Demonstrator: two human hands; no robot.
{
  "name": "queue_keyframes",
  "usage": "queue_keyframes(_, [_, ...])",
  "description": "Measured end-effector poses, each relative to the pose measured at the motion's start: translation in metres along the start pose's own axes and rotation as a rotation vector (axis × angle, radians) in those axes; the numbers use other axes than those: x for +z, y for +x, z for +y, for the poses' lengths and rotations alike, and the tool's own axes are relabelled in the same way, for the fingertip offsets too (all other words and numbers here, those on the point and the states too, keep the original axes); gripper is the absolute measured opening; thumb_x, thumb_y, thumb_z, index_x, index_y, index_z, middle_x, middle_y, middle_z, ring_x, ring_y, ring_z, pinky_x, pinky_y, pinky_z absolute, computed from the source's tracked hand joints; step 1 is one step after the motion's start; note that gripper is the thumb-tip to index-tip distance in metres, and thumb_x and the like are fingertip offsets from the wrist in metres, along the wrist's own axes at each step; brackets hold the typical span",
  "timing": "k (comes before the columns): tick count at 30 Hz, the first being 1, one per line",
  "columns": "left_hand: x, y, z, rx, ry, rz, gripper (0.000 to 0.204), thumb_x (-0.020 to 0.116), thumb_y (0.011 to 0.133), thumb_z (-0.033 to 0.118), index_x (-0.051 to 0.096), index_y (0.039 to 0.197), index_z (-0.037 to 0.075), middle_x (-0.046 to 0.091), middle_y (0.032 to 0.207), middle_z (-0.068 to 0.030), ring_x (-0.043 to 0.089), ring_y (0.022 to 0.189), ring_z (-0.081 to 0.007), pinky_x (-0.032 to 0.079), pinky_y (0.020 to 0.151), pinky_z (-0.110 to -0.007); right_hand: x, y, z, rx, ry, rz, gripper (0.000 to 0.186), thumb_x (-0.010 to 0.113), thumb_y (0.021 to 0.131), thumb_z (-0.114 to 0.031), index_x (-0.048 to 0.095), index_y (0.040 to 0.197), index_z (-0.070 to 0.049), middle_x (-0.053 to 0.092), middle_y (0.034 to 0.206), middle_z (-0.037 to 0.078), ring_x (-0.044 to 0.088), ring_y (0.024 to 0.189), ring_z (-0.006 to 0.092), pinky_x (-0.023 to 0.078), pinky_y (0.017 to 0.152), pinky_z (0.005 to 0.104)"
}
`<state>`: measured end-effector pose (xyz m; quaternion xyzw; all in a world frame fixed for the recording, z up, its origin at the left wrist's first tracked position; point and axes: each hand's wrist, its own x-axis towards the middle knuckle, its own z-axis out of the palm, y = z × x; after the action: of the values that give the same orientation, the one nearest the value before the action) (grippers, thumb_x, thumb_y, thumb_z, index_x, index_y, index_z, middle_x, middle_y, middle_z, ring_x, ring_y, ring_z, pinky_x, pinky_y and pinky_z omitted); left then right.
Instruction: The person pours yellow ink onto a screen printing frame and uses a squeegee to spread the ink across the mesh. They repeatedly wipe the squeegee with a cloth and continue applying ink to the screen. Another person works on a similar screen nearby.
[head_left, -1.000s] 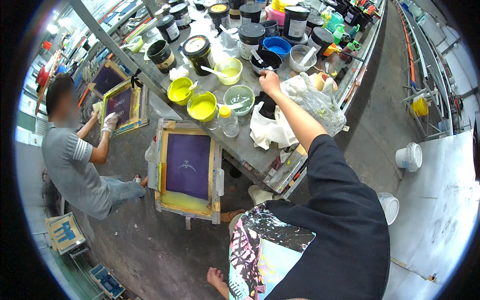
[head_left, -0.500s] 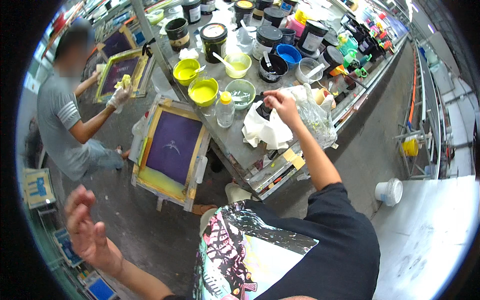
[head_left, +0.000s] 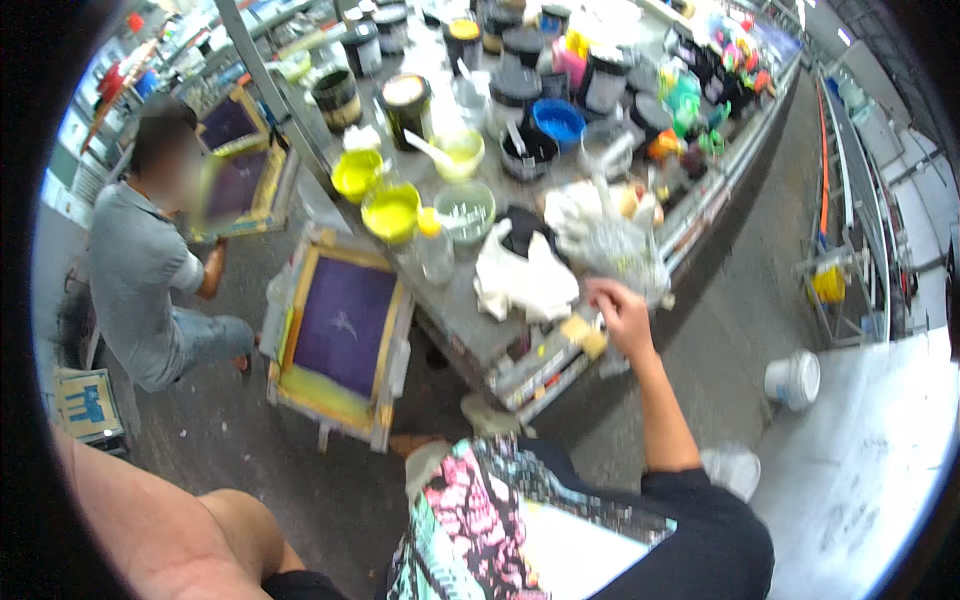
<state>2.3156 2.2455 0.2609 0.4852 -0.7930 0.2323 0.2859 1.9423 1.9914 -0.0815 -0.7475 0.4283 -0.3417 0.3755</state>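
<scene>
My right hand (head_left: 624, 318) hovers by the near edge of the worktable (head_left: 455, 335), its fingers curled together and slightly blurred. Whether anything is between them I cannot make out. Close by lie a crumpled white cloth (head_left: 522, 275) and a clear plastic bag (head_left: 632, 255). My left arm and the base of my left hand (head_left: 150, 520) loom large at the lower left; its fingers are hidden. On the table stand a yellow-capped clear bottle (head_left: 434, 255), bowls of yellow ink (head_left: 391, 212) and a bowl of greenish liquid (head_left: 466, 213).
A framed printing screen (head_left: 345, 325) leans beside the table, below its left edge. Black ink tubs (head_left: 516, 95) and a blue bowl (head_left: 558, 122) crowd the tabletop. A person in grey (head_left: 150, 250) works at the left. White buckets (head_left: 792, 380) stand at right.
My right hand has drawn back from over the cloth toward the table's near edge. My left hand has come up close, its fingers leaving sight. The other person has turned and bent toward a screen.
</scene>
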Motion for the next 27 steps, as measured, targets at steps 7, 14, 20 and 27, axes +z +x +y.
queue_keyframes(7, [-0.008,0.017,-0.033,0.005,0.069,0.131,0.07,0.067,0.096,0.034,0.042,0.153,0.002,0.046,0.151,-0.0329,0.051,0.138,-0.041,0.043,0.112,-0.052,-0.061,0.015,0.004,-0.085,-0.45,0.343,0.024,0.068,0.088,-0.006,0.073,0.112,-0.003,0.068,0.121,0.018,0.062,0.118,0.034,0.049,0.1,0.043])
queue_keyframes(14, [0.014,0.012,-0.027,0.043,0.035,0.138,0.07,0.067,0.096,0.031,0.04,0.154,0.002,0.046,0.152,-0.0319,0.05,0.139,-0.0403,0.043,0.112,-0.052,-0.056,-0.008,0.062,-0.126,-1.053,0.312,0.054,0.077,0.082,-0.021,0.057,0.13,-0.007,0.056,0.139,0.016,0.049,0.136,0.037,0.033,0.117,0.0512])
queue_keyframes(20, [0.005,-0.002,-0.01,0.055,-0.013,0.126,0.07,0.066,0.097,0.029,0.038,0.155,0.002,0.045,0.153,-0.031,0.05,0.14,-0.0397,0.043,0.112,-0.051,-0.052,-0.017,0.085,-0.002,-0.67,0.232,0.042,0.073,0.085,-0.021,0.058,0.122,-0.006,0.062,0.119,0.015,0.058,0.12,0.0339,0.039,0.111,0.0486])
queue_keyframes(27, [-0.007,-0.027,0.015,0.021,-0.042,0.171,0.071,0.065,0.097,0.026,0.035,0.157,0.002,0.045,0.154,-0.0299,0.049,0.14,-0.039,0.043,0.112,-0.051,-0.029,-0.011,0.065,-0.107,-1.053,0.087,0.068,0.082,0.082,-0.04,0.055,0.135,-0.008,0.042,0.152,0.018,0.038,0.144,0.0376,0.03,0.117,0.0563])
